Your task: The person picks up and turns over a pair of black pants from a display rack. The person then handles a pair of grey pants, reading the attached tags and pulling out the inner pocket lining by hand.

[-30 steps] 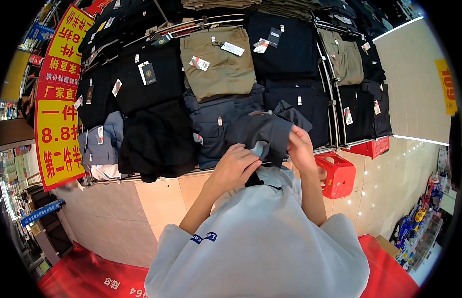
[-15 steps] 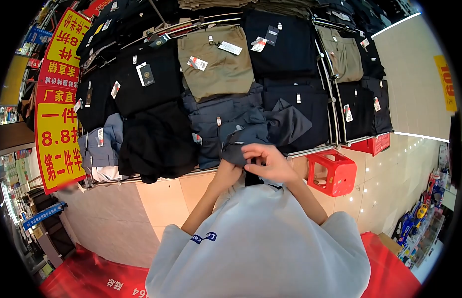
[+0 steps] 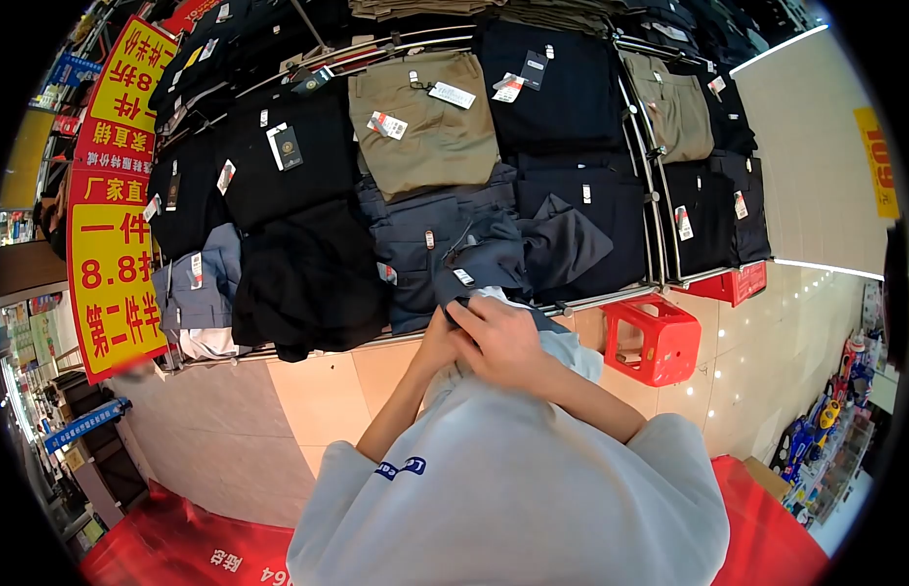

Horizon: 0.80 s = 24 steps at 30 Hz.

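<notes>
A pair of dark grey trousers (image 3: 489, 256) lies at the front edge of the rack, its waist end toward me, with a small white label near the waist. My left hand (image 3: 435, 347) is closed on the near edge of these trousers. Right beside it, my right hand (image 3: 503, 342) has its fingers bent over the same edge, thumb side against the left hand. A bit of white cloth shows just behind the right knuckles. My fingertips are partly hidden. Folded blue-grey trousers (image 3: 401, 259) lie under and left of the pair in my hands.
Khaki trousers (image 3: 425, 107) and black trousers (image 3: 284, 156) with tags lie on the metal rack. A crumpled black garment (image 3: 313, 278) is at its front. A red plastic stool (image 3: 653, 342) stands to the right. A red and yellow sign (image 3: 113, 234) rises at the left.
My right hand has moved down and left, against my left hand, and its fingers have folded over the waist edge. The small white label and white cloth have come into view.
</notes>
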Motion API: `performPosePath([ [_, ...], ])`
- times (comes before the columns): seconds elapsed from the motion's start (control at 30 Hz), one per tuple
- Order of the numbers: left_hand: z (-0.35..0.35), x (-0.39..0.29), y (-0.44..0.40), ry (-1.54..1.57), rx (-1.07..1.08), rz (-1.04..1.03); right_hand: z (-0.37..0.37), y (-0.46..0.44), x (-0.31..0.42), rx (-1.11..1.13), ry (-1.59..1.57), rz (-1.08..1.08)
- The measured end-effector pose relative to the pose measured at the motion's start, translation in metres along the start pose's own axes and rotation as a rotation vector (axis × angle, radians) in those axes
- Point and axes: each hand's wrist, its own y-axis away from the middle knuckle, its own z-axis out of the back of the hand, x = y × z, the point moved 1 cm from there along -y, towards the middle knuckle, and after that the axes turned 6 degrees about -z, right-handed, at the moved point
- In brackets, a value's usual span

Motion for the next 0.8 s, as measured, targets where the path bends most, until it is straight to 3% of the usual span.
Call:
performPosePath([
  [0.17,-0.018,-0.03,-0.01,0.041,0.095,-0.011,0.006,-0.005,-0.002,-0.104,0.246,0.034],
  [0.27,-0.026,-0.031,-0.011,0.075,0.047,-0.05,0.008,-0.011,-0.005,-0.158,0.195,0.031],
  [0.47,-0.013,0.006,-0.001,-0.275,0.074,-0.131,-0.005,-0.008,-0.007,0.087,0.051,0.212],
  [0.67,-0.02,-0.011,-0.011,-0.119,0.052,-0.113,-0.018,-0.003,0.005,0.256,-0.069,0.391],
  [0.8,-0.024,-0.02,-0.014,-0.069,0.058,-0.096,-0.014,-0.003,0.009,0.357,-0.12,0.397],
])
